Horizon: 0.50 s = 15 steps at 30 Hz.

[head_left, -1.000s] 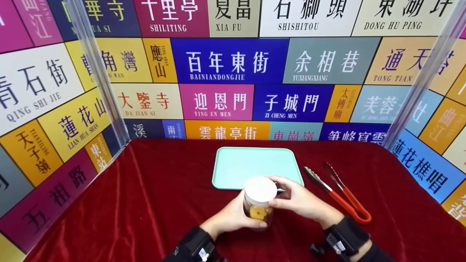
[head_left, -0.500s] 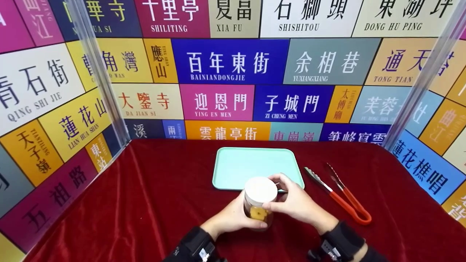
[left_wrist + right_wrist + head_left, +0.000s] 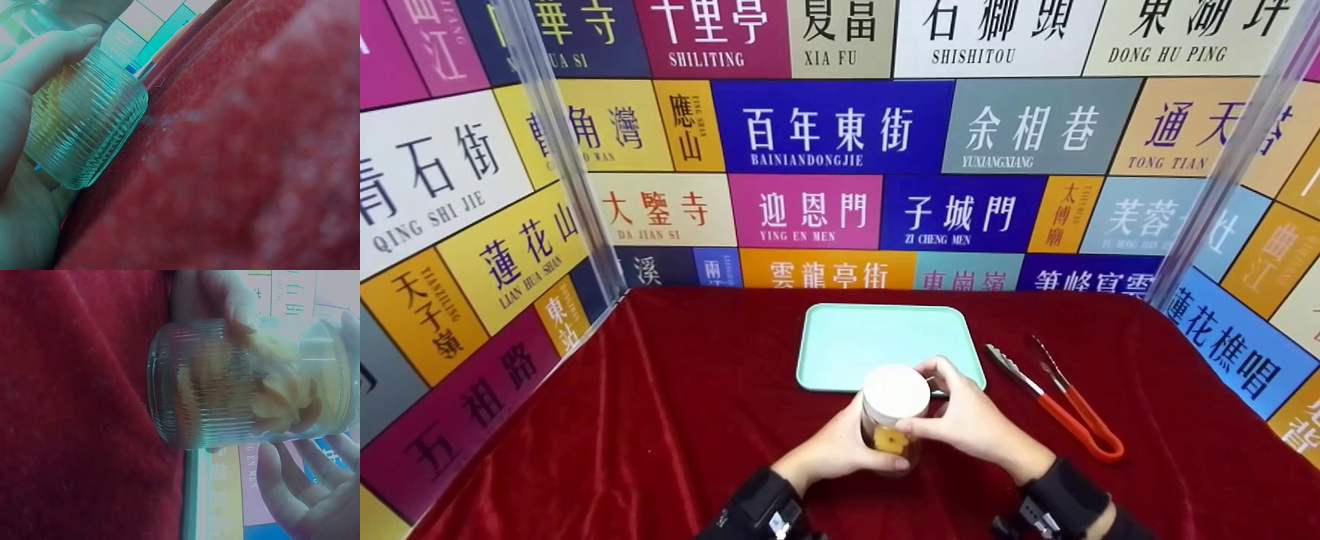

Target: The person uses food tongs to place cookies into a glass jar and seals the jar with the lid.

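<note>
A ribbed glass jar (image 3: 889, 442) with a white lid (image 3: 895, 391) stands in front of the tray in the head view. Yellow-brown pieces, like biscuits, show through its glass, most plainly in the right wrist view (image 3: 281, 396). My left hand (image 3: 838, 448) grips the jar's body from the left, thumb across the front. On the other side, my right hand (image 3: 971, 421) holds the lid's edge, its thumb at the front and fingers behind. The left wrist view shows the jar's base (image 3: 107, 146) close over the red cloth.
Behind the jar lies a mint-green tray (image 3: 877, 341). Tongs with red handles (image 3: 1069, 425) rest spread apart to the right of it. Red velvet cloth (image 3: 660, 420) covers the table, and panels printed with place names (image 3: 832, 127) wall in the back and sides.
My right hand has turned about the lid, its thumb sliding left along the front rim and its wrist shifting slightly left. The left hand and jar stay put.
</note>
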Available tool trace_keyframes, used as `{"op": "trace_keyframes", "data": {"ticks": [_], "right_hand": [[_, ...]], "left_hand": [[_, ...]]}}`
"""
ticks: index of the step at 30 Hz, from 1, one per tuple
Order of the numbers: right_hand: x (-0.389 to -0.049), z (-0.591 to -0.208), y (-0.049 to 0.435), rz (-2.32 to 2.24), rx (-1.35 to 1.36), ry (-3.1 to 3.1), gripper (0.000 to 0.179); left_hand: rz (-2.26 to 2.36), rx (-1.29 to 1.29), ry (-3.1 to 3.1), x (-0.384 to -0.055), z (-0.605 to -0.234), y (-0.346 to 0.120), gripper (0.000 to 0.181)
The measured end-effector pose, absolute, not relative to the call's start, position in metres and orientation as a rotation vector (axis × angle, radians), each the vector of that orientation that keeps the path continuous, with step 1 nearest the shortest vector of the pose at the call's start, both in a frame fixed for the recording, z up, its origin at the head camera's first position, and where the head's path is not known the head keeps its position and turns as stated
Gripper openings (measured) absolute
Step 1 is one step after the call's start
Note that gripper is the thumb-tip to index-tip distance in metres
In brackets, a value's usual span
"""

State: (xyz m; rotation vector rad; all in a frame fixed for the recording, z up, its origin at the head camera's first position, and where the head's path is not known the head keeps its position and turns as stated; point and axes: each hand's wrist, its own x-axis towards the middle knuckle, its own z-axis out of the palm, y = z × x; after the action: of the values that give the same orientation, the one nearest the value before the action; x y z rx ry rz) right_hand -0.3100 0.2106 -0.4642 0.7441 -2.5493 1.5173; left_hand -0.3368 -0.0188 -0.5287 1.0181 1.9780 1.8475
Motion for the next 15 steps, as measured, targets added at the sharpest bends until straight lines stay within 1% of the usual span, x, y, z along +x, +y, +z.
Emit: {"op": "trace_keyframes", "data": {"ticks": [5,9,12,15], "right_hand": [[-0.311,-0.462,0.214,1.53,0.787,-2.559,0.078],[-0.312,-0.461,0.22,1.55,0.87,-2.598,0.086],[-0.314,-0.46,0.224,1.609,0.948,-2.618,0.088],[-0.315,-0.46,0.228,1.681,1.001,-2.618,0.083]], "left_hand": [[1.852,1.04,1.966,-0.337,-0.529,-0.019,0.098],[1.853,1.063,1.956,-0.337,-0.529,-0.018,0.099],[1.85,1.057,1.964,-0.336,-0.529,-0.018,0.098],[1.847,1.034,1.978,-0.336,-0.529,-0.018,0.098]]}}
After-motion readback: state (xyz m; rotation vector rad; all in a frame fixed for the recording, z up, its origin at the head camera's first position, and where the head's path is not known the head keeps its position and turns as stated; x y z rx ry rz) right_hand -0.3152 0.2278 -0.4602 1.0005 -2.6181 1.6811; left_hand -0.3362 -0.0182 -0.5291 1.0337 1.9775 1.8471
